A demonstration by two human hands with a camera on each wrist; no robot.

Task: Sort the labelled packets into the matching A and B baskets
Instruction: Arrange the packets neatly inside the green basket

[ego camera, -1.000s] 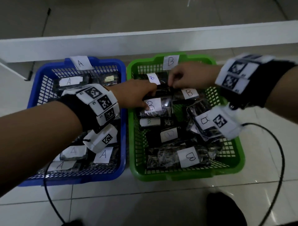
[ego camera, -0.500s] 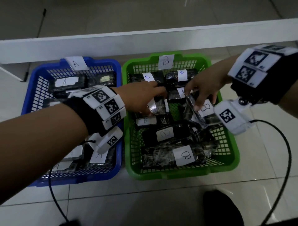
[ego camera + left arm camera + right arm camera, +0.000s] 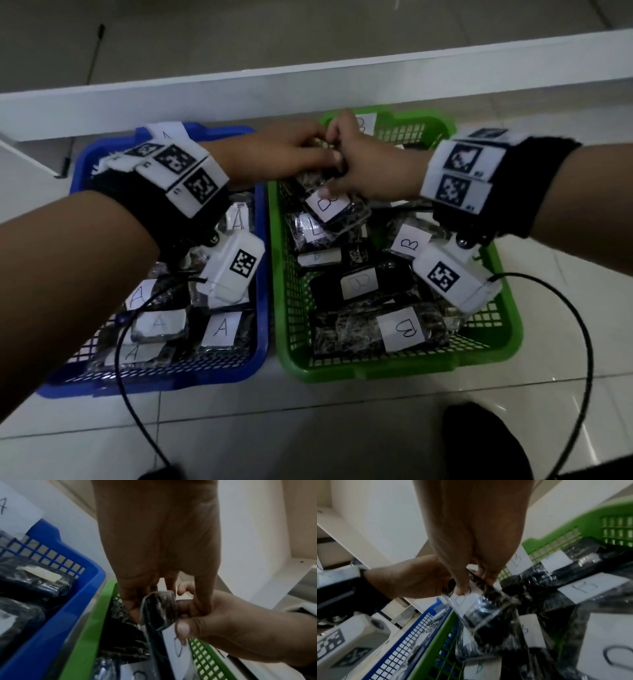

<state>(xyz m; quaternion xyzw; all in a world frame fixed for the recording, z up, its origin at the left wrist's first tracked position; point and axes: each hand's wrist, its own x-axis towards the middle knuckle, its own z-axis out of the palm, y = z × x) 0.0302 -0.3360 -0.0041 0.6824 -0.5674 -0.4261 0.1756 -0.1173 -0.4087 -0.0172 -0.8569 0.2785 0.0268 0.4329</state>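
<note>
Head view: both hands are met over the far end of the green basket [image 3: 479, 356], where a B-labelled packet [image 3: 329, 205] is held up between them.
Left hand [image 3: 274, 154]: fingers are curled onto the packet's top edge, as the left wrist view shows.
Right hand [image 3: 370, 164]: the same packet [image 3: 481, 601] is pinched between thumb and fingers.
Reason for hold: judged, the packet is lifted by its edge so the label can be read, or it is being passed across.
Blue basket [image 3: 171, 380]: about five A labels can be counted; others are hidden by the arm.
Green basket count: about six B labels are seen, the held packet included.
Sorting: every readable label matches its basket.
</note>
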